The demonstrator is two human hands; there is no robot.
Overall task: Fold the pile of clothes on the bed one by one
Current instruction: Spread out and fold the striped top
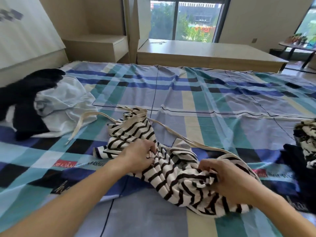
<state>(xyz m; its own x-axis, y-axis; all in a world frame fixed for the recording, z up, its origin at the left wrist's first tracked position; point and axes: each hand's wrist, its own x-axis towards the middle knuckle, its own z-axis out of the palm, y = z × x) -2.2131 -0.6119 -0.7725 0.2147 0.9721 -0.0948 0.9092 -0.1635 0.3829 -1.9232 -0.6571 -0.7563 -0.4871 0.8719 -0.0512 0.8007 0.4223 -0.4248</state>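
A crumpled black-and-white striped garment point(133, 130) with long cream ties lies on the bed in front of me. My left hand point(139, 156) grips a bunch of its fabric near the middle. My right hand point(224, 178) holds a gathered fold at its near right end. One cream tie point(80, 124) trails left across the sheet. A pile of clothes point(56, 103), black and pale blue-white, sits at the left of the bed.
The bed has a blue, teal and cream plaid sheet point(205, 93). Dark and patterned garments point(306, 147) lie at the right edge. A low wooden platform point(205, 52) and a window stand beyond the bed, a bedside shelf point(102, 45) at the back left.
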